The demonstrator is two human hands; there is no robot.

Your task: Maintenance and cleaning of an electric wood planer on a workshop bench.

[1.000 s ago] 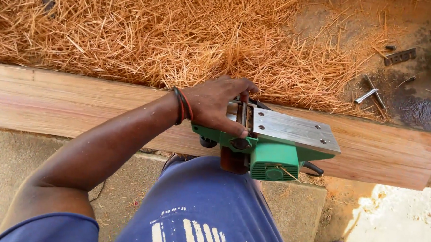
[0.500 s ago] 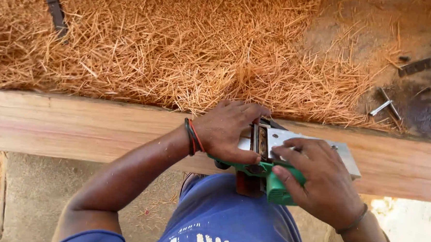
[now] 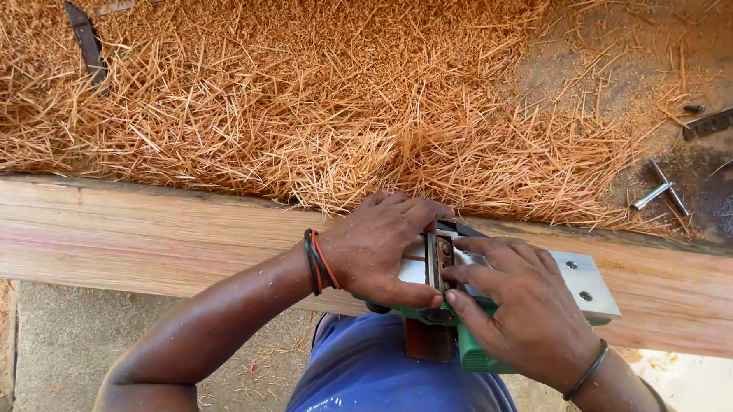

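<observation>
A green electric planer (image 3: 581, 283) lies upside down, its metal sole plate facing up, against the near edge of a long wooden plank (image 3: 118, 236). My left hand (image 3: 381, 248) grips the planer's body at the left, thumb under it. My right hand (image 3: 519, 307) rests on top of the planer, its fingers touching the blade drum slot in the middle of the sole. Bands circle both wrists. The planer's lower green housing sits against my blue-clothed lap.
A thick pile of orange-brown wood shavings (image 3: 306, 88) covers the surface beyond the plank. A dark metal blade (image 3: 87, 41) lies at top left. Small metal tools (image 3: 662, 190) and a dark strip (image 3: 712, 120) lie at the right on dusty ground.
A second ago only my left hand held the planer. My right hand has come in and now lies on the sole plate with fingers at the blade slot.
</observation>
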